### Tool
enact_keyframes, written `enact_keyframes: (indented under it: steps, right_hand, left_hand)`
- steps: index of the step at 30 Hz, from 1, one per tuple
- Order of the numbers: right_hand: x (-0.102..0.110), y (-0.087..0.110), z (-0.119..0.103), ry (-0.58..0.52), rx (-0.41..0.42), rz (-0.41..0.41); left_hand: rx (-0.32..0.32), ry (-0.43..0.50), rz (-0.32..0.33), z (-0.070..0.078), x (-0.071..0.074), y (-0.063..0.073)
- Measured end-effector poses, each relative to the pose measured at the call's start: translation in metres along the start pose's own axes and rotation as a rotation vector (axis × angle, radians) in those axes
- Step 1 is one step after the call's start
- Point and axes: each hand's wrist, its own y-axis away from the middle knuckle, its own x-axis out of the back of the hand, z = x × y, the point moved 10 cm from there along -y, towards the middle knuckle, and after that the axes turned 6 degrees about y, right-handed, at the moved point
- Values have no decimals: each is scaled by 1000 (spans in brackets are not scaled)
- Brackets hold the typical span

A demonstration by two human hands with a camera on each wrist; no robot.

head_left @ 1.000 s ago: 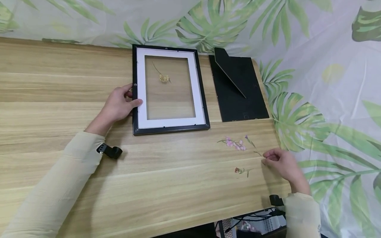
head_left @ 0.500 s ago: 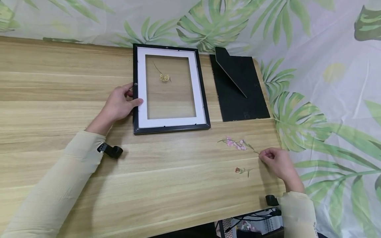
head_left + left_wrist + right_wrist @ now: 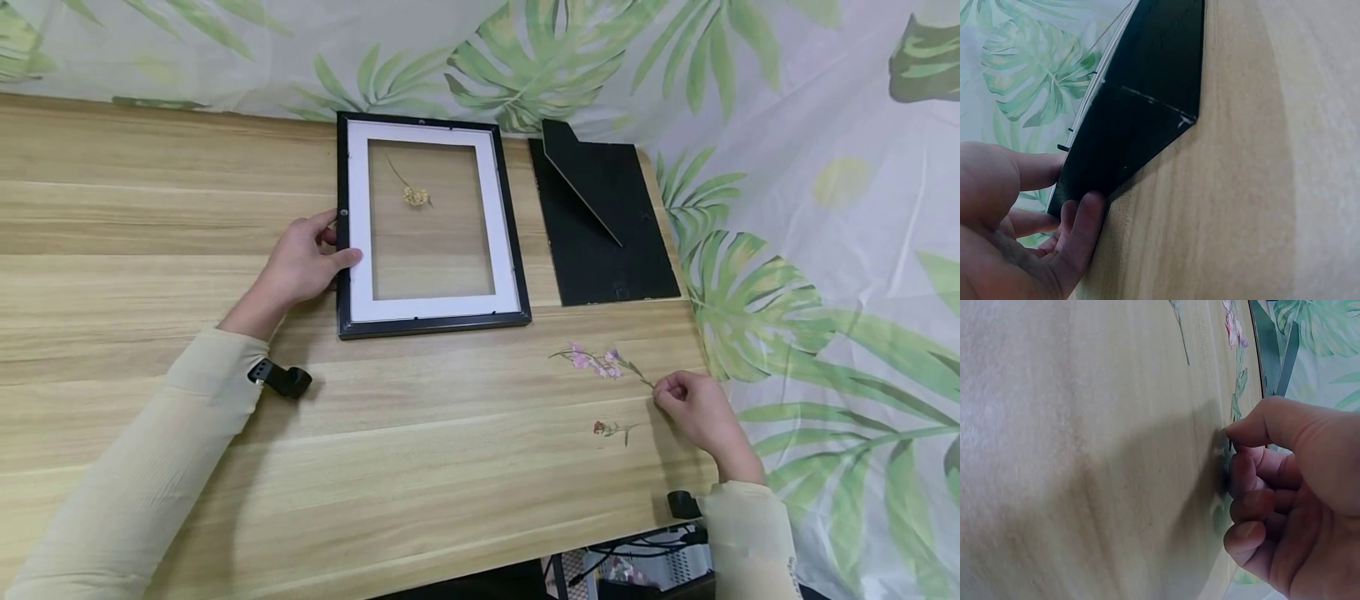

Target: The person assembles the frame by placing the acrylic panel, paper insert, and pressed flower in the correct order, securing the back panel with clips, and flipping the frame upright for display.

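Gripping frame with left fingers, pinching purple sprig with right fingers; apparently arranging it, likely needing a gentle touch next.

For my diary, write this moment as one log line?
left hand: grips picture frame | right hand: pinches flower stem | red flower: on table

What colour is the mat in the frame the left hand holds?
The mat is white; it shows best in the head view.

high head view, close wrist views, same table
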Motion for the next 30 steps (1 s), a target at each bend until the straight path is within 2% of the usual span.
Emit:
enact_keyframes:
  steps: [7, 14, 21, 24, 30]
  right_hand:
    - [2, 3, 2, -17, -10, -6]
    - [8, 5, 5, -62, -15, 28]
    - [8, 3, 9, -127, -60, 73]
    - [7, 3, 10, -184, -76, 76]
    - [0, 2, 10, -457, -100, 6]
  left_hand:
    - [8, 6, -1, 0, 0, 0]
    - [5, 7, 3, -1, 2, 0]
    - [-5, 0, 5, -1, 1, -1]
    - [-6, -9, 4, -1, 1, -1]
    - [0, -10, 1, -2, 1, 0]
